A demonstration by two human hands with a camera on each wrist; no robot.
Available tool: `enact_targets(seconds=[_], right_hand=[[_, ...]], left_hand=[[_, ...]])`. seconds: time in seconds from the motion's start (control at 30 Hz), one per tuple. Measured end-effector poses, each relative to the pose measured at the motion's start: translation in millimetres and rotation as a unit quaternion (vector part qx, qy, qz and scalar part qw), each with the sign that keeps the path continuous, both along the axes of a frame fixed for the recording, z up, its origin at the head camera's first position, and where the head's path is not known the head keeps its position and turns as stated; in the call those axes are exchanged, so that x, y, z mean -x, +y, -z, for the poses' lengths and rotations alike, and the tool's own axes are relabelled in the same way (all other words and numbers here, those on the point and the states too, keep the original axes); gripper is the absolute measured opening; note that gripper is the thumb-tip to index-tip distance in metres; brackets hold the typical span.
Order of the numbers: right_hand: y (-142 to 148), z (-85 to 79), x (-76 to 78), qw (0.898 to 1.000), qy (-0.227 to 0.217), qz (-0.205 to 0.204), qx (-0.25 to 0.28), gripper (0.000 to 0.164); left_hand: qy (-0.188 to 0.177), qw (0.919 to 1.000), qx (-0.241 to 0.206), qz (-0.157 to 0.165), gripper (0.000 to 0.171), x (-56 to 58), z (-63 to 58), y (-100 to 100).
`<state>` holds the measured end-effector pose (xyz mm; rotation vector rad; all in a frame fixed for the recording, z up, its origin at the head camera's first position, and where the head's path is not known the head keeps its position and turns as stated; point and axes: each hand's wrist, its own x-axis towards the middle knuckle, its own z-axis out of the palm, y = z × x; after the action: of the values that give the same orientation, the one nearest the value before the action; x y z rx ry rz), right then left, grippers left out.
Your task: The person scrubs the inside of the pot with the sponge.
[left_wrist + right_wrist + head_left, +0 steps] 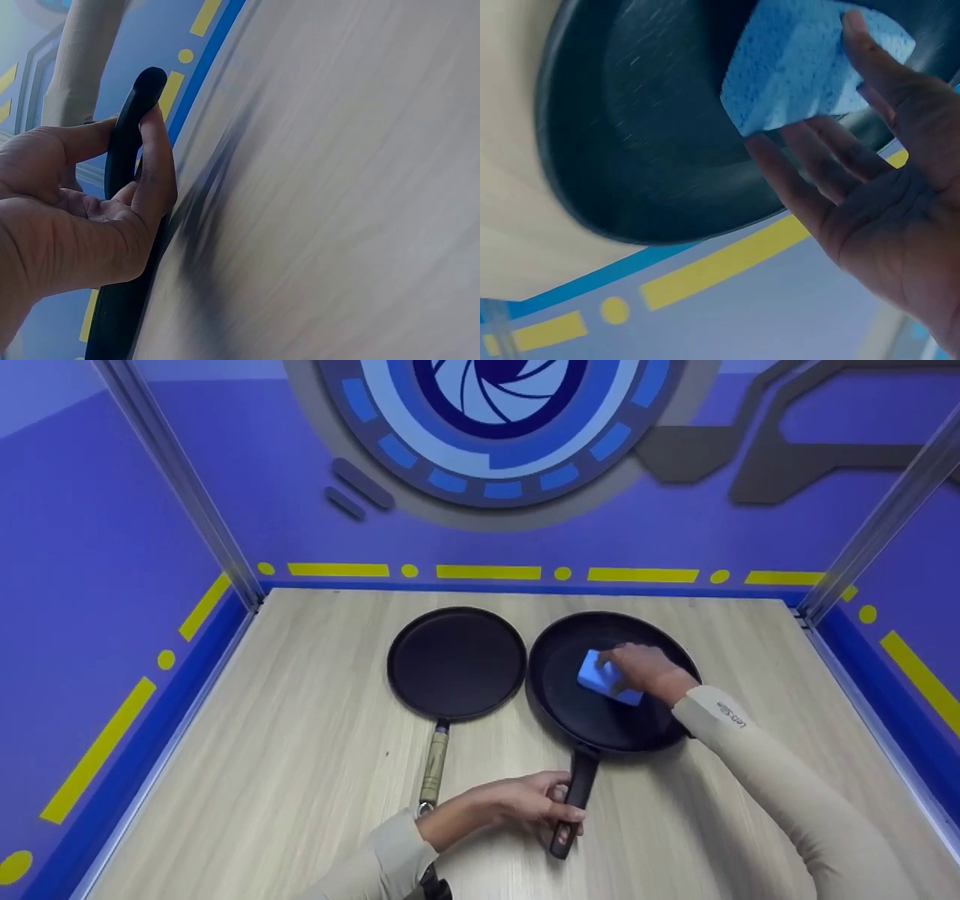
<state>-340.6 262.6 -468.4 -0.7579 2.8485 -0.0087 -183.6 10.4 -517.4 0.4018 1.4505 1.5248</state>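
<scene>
Right of centre in the head view, a blue sponge sits inside a black frying pan, pinched between the thumb and fingers of a person's right hand, while at lower centre the left hand grips the pan's black handle. Just left of the frying pan, mid-frame, a flat round pan lies on a wooden table, its wooden handle angled toward the bottom edge, with a purple-blue wall filling the top.
</scene>
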Motion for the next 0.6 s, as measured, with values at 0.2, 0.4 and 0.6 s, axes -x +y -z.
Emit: enact_targets(seconds=[0.2, 0.4, 0.6], right_hand=[[27, 0.9, 6.8, 0.997, 0.017, 0.063, -0.028, 0.034], [30, -10.5, -4.1, 0.994, -0.023, 0.075, -0.076, 0.044], [11, -20.4, -27.0, 0.990, -0.078, 0.043, -0.114, 0.072]], left_hand=[[-0.006, 1.0000, 0.001, 0.002, 0.020, -0.4, -0.4, 3], [0.011, 0.9999, 0.005, -0.002, 0.016, 2.9, -0.6, 2], [0.008, 1.0000, -0.001, -0.002, 0.017, 5.6, 0.6, 2]])
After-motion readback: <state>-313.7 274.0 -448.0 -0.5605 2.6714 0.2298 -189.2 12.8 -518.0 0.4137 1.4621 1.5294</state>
